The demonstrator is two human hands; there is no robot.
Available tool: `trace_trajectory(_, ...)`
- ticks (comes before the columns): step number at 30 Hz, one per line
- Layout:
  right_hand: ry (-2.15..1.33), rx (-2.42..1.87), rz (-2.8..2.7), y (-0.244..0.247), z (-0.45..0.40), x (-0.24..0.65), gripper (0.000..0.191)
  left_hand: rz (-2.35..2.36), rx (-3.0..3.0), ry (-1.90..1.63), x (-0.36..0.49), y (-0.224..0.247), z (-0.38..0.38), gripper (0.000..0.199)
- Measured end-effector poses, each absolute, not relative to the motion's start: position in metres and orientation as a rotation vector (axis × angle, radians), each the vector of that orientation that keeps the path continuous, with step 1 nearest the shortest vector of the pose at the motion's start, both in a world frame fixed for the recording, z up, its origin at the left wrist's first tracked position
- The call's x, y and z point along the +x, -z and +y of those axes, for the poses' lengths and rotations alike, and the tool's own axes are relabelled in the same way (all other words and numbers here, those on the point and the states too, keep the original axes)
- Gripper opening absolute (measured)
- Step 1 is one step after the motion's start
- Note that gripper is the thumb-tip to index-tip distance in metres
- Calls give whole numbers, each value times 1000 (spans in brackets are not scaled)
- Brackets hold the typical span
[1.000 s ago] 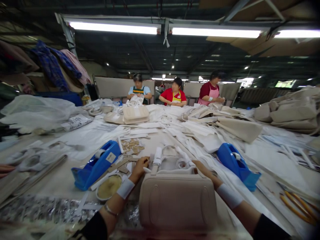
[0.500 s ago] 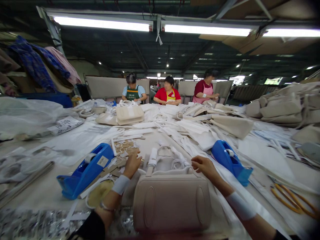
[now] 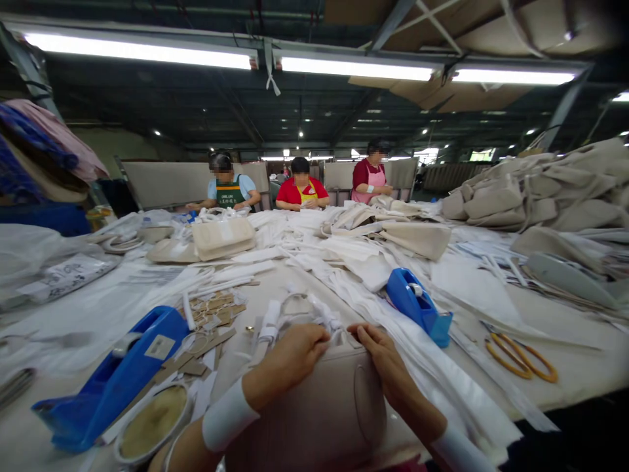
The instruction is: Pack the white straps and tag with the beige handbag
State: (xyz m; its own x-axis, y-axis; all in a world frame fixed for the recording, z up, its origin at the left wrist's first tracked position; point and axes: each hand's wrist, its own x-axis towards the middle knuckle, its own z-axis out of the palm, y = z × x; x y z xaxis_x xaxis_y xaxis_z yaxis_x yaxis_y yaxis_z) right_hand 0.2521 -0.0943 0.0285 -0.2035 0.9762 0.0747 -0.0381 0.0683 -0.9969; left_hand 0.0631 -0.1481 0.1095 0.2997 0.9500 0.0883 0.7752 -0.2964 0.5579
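Leftmost, clothes (image 3: 46,147) hang behind the desk (image 3: 275,282), and a labelled plastic bag (image 3: 69,278) lies on its far left part. Nearer, a blue dispenser (image 3: 130,367) sits at a slant, with a round tub (image 3: 191,405) just beside it, something yellowish inside. Cardboard tags (image 3: 219,308) lie scattered past the dispenser, and a beige flap bag (image 3: 223,237) rests farther back. Across the desk, a co-worker in a green apron (image 3: 230,193) faces this way.

Next comes the left hand (image 3: 289,357), a pale band (image 3: 228,413) round its wrist. Its fingers (image 3: 317,337) are bent together at the top edge of the handbag (image 3: 334,406); whether they grip it I cannot tell. That bag is upright at the near edge of the desk, partly covered by the left arm, a white-wrapped strap (image 3: 268,321) behind it. A co-worker in red (image 3: 287,192) sits opposite.

The right hand (image 3: 386,360) touches the rim's right end, thumb and fingers curved close together; what lies between them is unclear. Beyond it are white strips (image 3: 432,377), a second dispenser (image 3: 417,301), orange-handled scissors (image 3: 515,354) and a heap of beige bags (image 3: 535,190).
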Motion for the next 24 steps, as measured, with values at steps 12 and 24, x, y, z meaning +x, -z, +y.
trace_trajectory(12, -1929, -966, -1245, -17, -51, 256, 31, 1518, 2133, -318, 74, -107, -111, 22)
trace_trajectory(24, -1806, -906, -1309, -14, -33, 244, 34, 1301, 2095, -297, 73, -88, -94, 40)
